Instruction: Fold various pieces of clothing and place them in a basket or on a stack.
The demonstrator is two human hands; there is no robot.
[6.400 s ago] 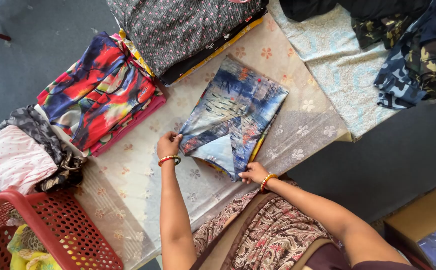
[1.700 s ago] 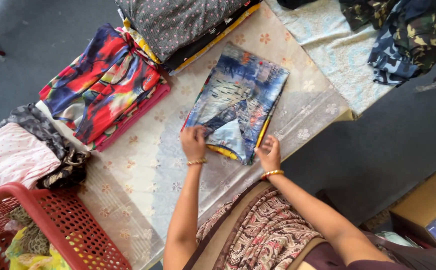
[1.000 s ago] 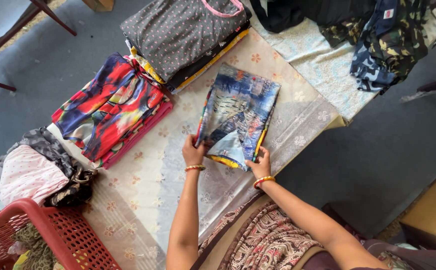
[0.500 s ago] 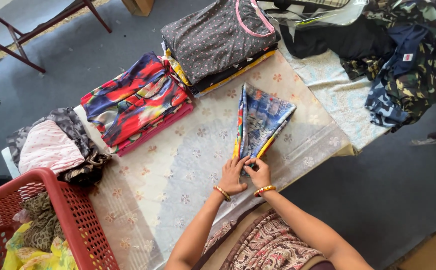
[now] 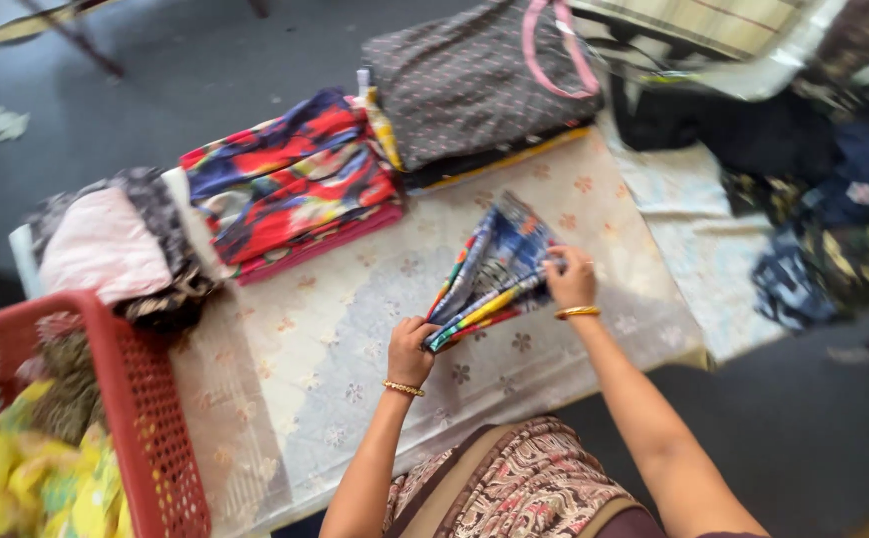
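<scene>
Blue patterned cloth that lay flat and square on the tabletop a moment ago now stands folded over into a narrow wedge, its striped edges pressed together. The left hand has its grip pinched shut on the near corner, and the right hand is closed on the far edge, both lifting it slightly. It sits mid-table, just below the red-and-blue folded stack, so another fold looks finished.

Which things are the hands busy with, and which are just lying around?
Busy with: left hand and right hand gripping the folded blue patterned cloth.

Lying around: red-blue folded stack, grey dotted stack, red basket, pink bundle.
</scene>
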